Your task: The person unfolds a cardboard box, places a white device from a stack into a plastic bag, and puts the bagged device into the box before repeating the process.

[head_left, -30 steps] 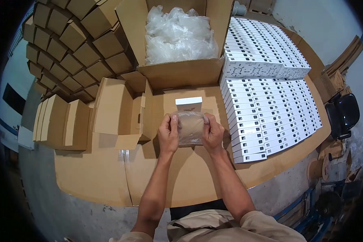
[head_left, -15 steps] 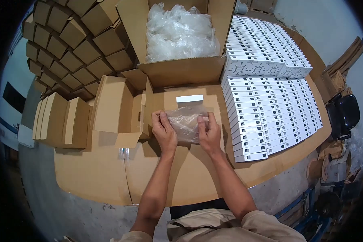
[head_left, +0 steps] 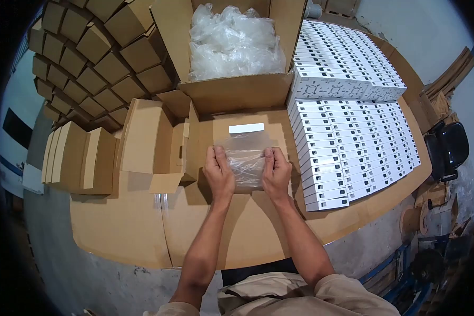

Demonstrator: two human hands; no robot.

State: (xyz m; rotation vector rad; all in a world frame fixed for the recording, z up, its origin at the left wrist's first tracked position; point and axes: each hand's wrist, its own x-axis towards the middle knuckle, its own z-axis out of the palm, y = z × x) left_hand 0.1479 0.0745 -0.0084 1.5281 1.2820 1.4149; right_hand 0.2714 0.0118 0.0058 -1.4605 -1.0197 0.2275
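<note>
A clear plastic bag (head_left: 246,163) is stretched between my two hands over the cardboard-covered table. My left hand (head_left: 219,171) pinches its left edge between thumb and fingers, while my right hand (head_left: 276,171) grips the right edge the same way. Just beyond the bag stands a small white box (head_left: 246,128); its lower part shows dimly through the film or is hidden behind it.
An open carton (head_left: 166,142) and folded brown boxes (head_left: 71,152) are on the left, with stacked brown boxes (head_left: 97,68) behind. A large carton (head_left: 237,95) holds clear bags (head_left: 237,45). Rows of white boxes (head_left: 353,152) line the right side. A black chair (head_left: 450,147) stands beyond.
The bag was slack and skewed half a second ago and is now spread flatter. My left hand has shifted slightly right and my right hand is a little higher on the bag's edge.
</note>
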